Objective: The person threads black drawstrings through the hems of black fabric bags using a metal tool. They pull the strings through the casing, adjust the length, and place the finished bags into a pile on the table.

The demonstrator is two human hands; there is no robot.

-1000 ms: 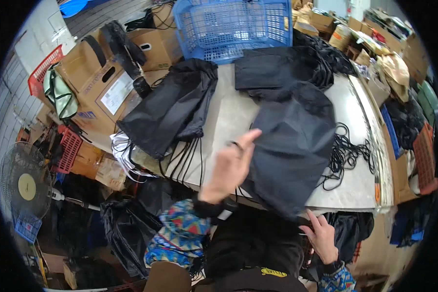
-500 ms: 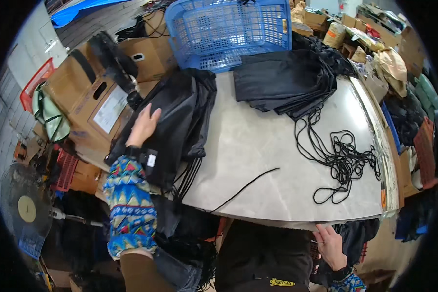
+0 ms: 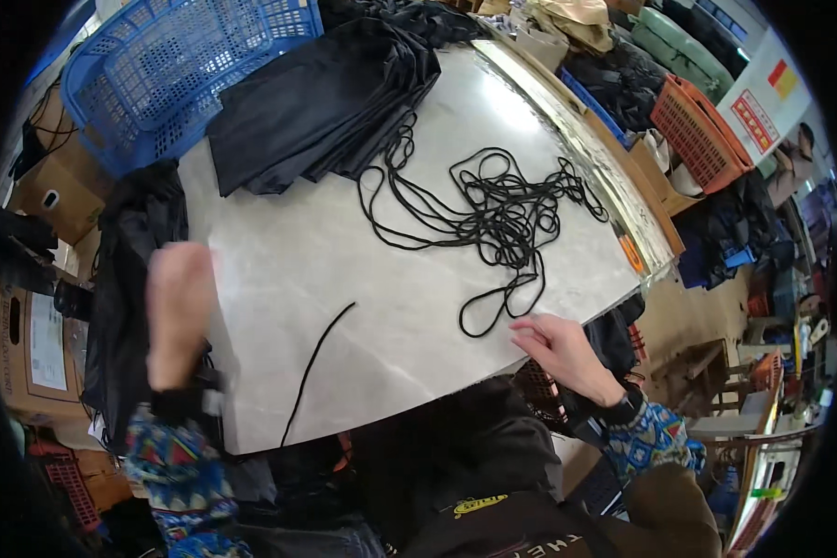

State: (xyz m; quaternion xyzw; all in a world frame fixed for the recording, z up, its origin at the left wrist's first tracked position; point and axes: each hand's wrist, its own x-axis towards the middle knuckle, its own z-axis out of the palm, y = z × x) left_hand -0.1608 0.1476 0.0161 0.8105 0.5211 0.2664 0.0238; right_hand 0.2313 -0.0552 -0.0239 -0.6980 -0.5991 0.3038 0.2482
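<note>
Black cord tangle (image 3: 507, 228), just beyond right fingers (image 3: 536, 327) (loosely extended, apparently empty); presumably light, limp, snag-prone; best pinched at nearest loop (image 3: 480, 335); left fingers (image 3: 182, 265) blurred, grip indeterminate

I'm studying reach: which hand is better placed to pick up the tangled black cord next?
Probably the right hand: it is close beside the lowest loop of the tangled black cord. The left hand, blurred, is farther off, by the black fabric.
</note>
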